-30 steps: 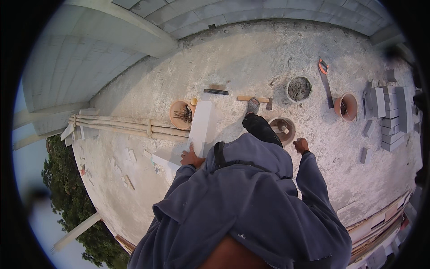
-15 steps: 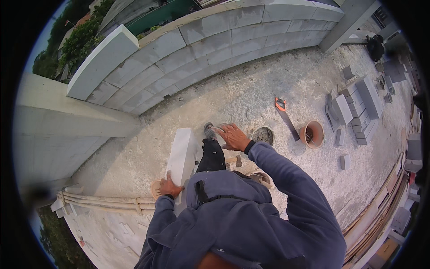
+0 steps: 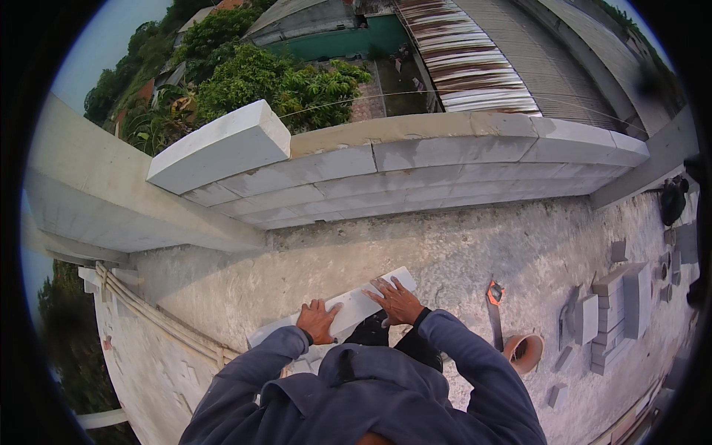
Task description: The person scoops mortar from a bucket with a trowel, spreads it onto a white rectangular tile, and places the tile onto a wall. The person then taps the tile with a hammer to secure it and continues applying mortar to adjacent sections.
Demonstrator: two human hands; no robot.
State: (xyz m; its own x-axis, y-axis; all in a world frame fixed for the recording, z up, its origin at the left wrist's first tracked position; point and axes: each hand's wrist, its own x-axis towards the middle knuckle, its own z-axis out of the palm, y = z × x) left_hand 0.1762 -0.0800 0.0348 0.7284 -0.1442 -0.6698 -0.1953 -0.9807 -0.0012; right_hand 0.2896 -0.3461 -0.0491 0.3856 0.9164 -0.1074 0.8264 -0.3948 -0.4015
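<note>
A long white aerated concrete block (image 3: pixel 351 312) lies slantwise in front of my body, its right end farther away. My left hand (image 3: pixel 317 320) grips it left of its middle, and my right hand (image 3: pixel 398 302) holds it near the right end, fingers spread over its face. Whether the block is clear of the floor I cannot tell. Beyond it stands a low wall of the same blocks (image 3: pixel 400 155). One block (image 3: pixel 222 144) sits on top of that wall at the left, against a concrete column (image 3: pixel 89 159).
To the right on the rough floor lie an orange-handled handsaw (image 3: pixel 495 297) and a terracotta-coloured bucket (image 3: pixel 525 354). Stacked blocks (image 3: pixel 610 319) stand farther right, with loose pieces around them. Poles (image 3: pixel 159 315) lie at the left floor edge. Trees and roofs show beyond the wall.
The block has swung from pointing away from me to lying across my front. My right hand has come onto it, and my left hand has shifted along it. The view has tilted up toward the wall.
</note>
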